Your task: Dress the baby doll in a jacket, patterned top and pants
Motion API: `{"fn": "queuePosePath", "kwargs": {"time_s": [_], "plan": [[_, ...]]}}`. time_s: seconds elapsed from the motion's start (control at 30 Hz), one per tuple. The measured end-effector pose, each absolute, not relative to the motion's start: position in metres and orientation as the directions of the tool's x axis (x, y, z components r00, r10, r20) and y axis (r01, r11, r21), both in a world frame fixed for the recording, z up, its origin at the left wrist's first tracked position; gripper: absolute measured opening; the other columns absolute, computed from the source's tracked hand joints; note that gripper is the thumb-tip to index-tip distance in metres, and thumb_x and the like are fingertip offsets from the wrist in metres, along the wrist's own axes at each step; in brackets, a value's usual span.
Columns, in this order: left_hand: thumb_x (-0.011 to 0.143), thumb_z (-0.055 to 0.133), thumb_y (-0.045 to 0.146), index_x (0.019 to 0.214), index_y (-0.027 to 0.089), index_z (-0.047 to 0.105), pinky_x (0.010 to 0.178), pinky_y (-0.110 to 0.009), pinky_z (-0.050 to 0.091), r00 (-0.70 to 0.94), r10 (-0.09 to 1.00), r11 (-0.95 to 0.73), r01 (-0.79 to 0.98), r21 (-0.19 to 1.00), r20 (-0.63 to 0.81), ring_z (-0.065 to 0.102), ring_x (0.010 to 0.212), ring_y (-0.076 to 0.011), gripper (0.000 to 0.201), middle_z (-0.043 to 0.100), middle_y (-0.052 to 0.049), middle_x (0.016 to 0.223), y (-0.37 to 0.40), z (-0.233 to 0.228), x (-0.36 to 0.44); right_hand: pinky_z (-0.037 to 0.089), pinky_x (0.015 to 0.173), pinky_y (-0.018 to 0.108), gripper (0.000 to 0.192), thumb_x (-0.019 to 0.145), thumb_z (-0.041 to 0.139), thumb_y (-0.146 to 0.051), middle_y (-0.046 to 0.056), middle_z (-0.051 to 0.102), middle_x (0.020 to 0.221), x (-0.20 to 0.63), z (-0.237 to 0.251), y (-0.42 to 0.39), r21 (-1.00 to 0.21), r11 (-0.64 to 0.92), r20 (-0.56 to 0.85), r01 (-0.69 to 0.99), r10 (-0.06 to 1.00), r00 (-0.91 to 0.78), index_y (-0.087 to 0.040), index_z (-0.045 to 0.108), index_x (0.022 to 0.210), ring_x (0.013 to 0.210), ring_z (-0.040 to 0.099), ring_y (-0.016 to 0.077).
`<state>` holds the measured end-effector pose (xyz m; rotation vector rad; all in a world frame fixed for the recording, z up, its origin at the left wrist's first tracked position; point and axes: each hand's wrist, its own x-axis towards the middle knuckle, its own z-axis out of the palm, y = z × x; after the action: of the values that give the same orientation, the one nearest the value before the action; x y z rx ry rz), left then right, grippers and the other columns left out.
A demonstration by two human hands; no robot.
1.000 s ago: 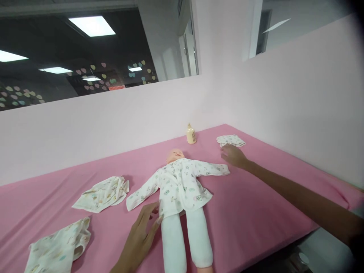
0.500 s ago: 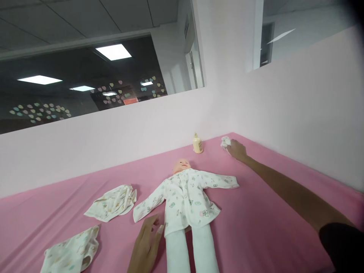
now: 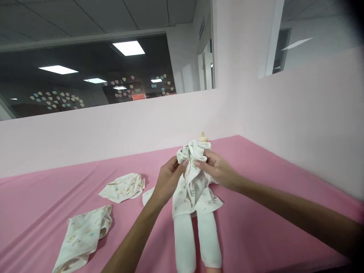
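Both hands, left and right, grip a bunched cloth above the doll mid-table, open pink surface to the right, no readable writing.

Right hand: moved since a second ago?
Yes. The right hand has come back from the far corner near the bottle to above the doll, gripping the small printed cloth with the left hand.
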<state>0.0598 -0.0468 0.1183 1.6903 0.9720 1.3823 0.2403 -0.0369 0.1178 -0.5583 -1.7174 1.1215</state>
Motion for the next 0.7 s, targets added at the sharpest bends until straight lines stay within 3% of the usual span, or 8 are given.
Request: {"fn": "queuePosePath", "kwargs": {"time_s": [0.1, 0.17, 0.3, 0.43, 0.53, 0.63, 0.7], "plan": [[0.089, 0.062, 0.042, 0.090, 0.019, 0.065, 0.060, -0.020, 0.041, 0.016, 0.893, -0.449, 0.090, 0.889, 0.450, 0.049, 0.065, -0.0090, 0.023, 0.054, 0.002, 0.072, -0.053, 0.116, 0.048, 0.051, 0.078, 0.032, 0.026, 0.088, 0.062, -0.044, 0.001, 0.065, 0.088, 0.250, 0.127, -0.045, -0.894, 0.438, 0.439, -0.100, 0.803, -0.403, -0.022, 0.060, 0.102, 0.087, 0.062, 0.0195], [0.087, 0.064, 0.040, 0.083, 0.019, 0.063, 0.059, -0.020, 0.040, -0.064, 0.889, -0.455, -0.025, 0.890, 0.453, 0.047, 0.062, -0.0080, 0.021, 0.052, 0.003, 0.069, -0.057, 0.113, 0.037, 0.051, 0.078, 0.032, 0.025, 0.089, 0.061, -0.044, 0.001, 0.066, 0.090, 0.263, 0.129, -0.045, -0.901, 0.431, 0.419, -0.050, 0.835, -0.357, -0.022, 0.060, 0.102, 0.089, 0.063, 0.0197], [0.088, 0.063, 0.034, 0.094, 0.021, 0.060, 0.073, -0.024, 0.049, -0.136, 0.867, -0.495, -0.344, 0.798, 0.479, 0.058, 0.076, -0.0100, 0.015, 0.061, 0.002, 0.088, -0.065, 0.118, 0.015, 0.050, 0.082, 0.033, 0.025, 0.088, 0.059, -0.043, 0.004, 0.068, 0.096, 0.298, 0.116, -0.039, -0.901, 0.419, 0.410, 0.109, 0.907, -0.096, -0.022, 0.063, 0.100, 0.094, 0.063, 0.0215], [0.087, 0.064, 0.028, 0.103, 0.027, 0.055, 0.082, -0.031, 0.052, -0.093, 0.876, -0.465, -0.427, 0.776, 0.474, 0.062, 0.087, -0.0122, 0.019, 0.062, 0.002, 0.106, -0.070, 0.127, 0.006, 0.052, 0.066, 0.035, 0.038, 0.083, 0.060, -0.054, 0.009, 0.068, 0.092, 0.327, 0.081, -0.043, -0.912, 0.175, 0.243, 0.371, 0.959, 0.146, -0.019, 0.060, 0.098, 0.082, 0.065, 0.0252], [0.087, 0.065, 0.027, 0.103, 0.028, 0.054, 0.075, -0.025, 0.051, 0.016, 0.889, -0.419, -0.373, 0.828, 0.457, 0.059, 0.074, -0.0092, 0.019, 0.062, 0.004, 0.089, -0.068, 0.126, 0.017, 0.054, 0.070, 0.036, 0.048, 0.080, 0.065, -0.054, 0.013, 0.065, 0.109, 0.323, 0.075, -0.059, -0.836, 0.255, 0.342, 0.486, 0.934, 0.098, -0.021, 0.057, 0.113, 0.095, 0.064, 0.0281], [0.088, 0.065, 0.031, 0.103, 0.028, 0.056, 0.067, -0.022, 0.048, 0.160, 0.885, -0.395, -0.240, 0.887, 0.438, 0.054, 0.065, -0.0083, 0.018, 0.056, 0.005, 0.074, -0.068, 0.125, 0.035, 0.052, 0.087, 0.040, 0.052, 0.083, 0.064, -0.050, 0.011, 0.054, 0.134, 0.299, 0.101, -0.078, -0.691, 0.519, 0.544, 0.503, 0.832, -0.111, -0.027, 0.053, 0.129, 0.118, 0.055, 0.0295], [0.088, 0.064, 0.034, 0.105, 0.028, 0.056, 0.067, -0.023, 0.048, 0.241, 0.873, -0.397, -0.157, 0.904, 0.425, 0.055, 0.067, -0.0095, 0.020, 0.058, 0.004, 0.076, -0.071, 0.126, 0.045, 0.048, 0.096, 0.041, 0.055, 0.084, 0.066, -0.044, 0.009, 0.052, 0.138, 0.282, 0.124, -0.087, -0.599, 0.670, 0.619, 0.438, 0.734, -0.278, -0.030, 0.050, 0.134, 0.122, 0.052, 0.0278]]}}
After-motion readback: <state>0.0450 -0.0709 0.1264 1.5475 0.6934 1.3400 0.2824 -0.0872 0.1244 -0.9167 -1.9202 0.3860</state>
